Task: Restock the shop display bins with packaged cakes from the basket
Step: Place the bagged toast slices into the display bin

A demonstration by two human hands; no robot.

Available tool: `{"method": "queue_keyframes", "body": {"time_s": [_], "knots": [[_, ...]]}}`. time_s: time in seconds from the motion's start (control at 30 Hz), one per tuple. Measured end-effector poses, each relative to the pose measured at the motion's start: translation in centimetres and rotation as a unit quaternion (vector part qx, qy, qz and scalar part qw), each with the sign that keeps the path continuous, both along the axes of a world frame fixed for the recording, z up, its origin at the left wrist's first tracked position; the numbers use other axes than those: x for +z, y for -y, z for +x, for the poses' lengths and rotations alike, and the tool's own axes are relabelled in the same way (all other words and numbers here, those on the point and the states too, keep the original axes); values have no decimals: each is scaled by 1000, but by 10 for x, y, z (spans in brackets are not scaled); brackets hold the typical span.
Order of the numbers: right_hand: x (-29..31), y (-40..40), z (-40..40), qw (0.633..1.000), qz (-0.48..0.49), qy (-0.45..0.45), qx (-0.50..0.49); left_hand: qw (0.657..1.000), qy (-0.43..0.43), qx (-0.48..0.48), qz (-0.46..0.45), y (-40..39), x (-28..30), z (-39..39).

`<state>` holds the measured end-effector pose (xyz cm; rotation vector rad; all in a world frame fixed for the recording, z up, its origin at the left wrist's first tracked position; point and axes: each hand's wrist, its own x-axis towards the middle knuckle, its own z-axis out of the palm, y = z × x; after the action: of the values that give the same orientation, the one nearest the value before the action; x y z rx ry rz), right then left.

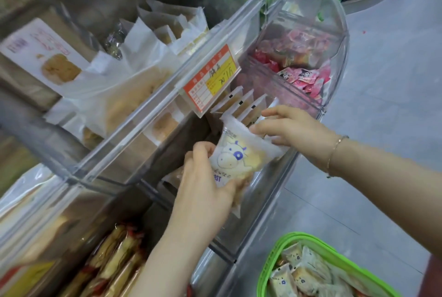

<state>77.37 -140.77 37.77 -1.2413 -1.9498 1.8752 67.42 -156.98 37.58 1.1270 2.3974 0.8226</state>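
Left hand [203,177] clamped the cow-print cake packet [235,160] upright, right hand [284,126] pinching its top corner, apparently to slot it into the filed row [241,105] in the clear bin [263,196]; green basket [272,263] waited below.

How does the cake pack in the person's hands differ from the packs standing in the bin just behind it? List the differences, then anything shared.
The cow-print pack is held tilted by the left hand and right hand; the standing packs sit unheld in a row. The cow-print pack shows its face; the standing packs show their edges. Both are pale wrappers.
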Motion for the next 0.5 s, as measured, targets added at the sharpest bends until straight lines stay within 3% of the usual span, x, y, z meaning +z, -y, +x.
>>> {"method": "queue_keyframes", "body": {"time_s": [0.1, 0.27, 0.33, 0.43, 0.5], "knots": [[12, -2, 2, 986, -117, -7, 116, 996, 27, -8, 79, -3, -5, 8], [12, -13, 3, 993, 63, -2, 102, 994, 108, -10, 22, -14, -11, -1], [13, -18, 5, 992, 60, -34, 109, 989, 145, -20, 16, -17, -9, -6], [20, -22, 10, 975, -10, -62, 214, 995, 93, 2, 33, -20, -8, -5], [24, -21, 9, 948, 67, -10, 311, 999, 25, 6, 33, -22, -9, -1]]}}
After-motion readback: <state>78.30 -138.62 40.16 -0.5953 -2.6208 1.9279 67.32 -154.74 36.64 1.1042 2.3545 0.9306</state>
